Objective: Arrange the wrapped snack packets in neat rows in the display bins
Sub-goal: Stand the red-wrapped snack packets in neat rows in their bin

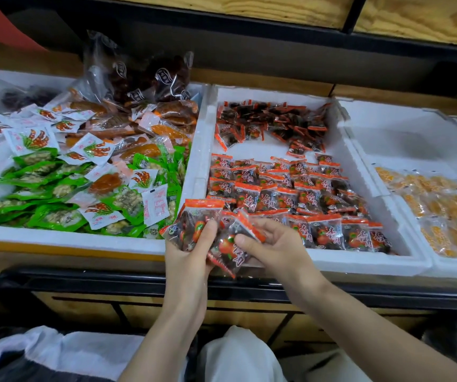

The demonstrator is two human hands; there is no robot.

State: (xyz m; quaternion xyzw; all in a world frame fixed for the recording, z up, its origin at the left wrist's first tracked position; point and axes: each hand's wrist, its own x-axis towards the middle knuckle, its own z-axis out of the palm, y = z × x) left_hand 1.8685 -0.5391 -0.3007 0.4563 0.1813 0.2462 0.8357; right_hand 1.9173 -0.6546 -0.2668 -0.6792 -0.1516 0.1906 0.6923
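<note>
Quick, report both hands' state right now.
Left hand: gripping a bunch of red snack packets.
Right hand: thumb and fingers pinching a red packet.

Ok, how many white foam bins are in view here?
3: the left bin with green packets, the middle bin with red packets, and the right bin with yellow packets. Another may lie past the right edge.

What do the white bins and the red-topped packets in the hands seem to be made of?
The white bin: probably expanded foam, matte; thick walls, dented and chipped rims. The packets, held by the left hand and right hand: thin clear plastic film, glossy; it crinkles, glints, and shows the contents.
</note>
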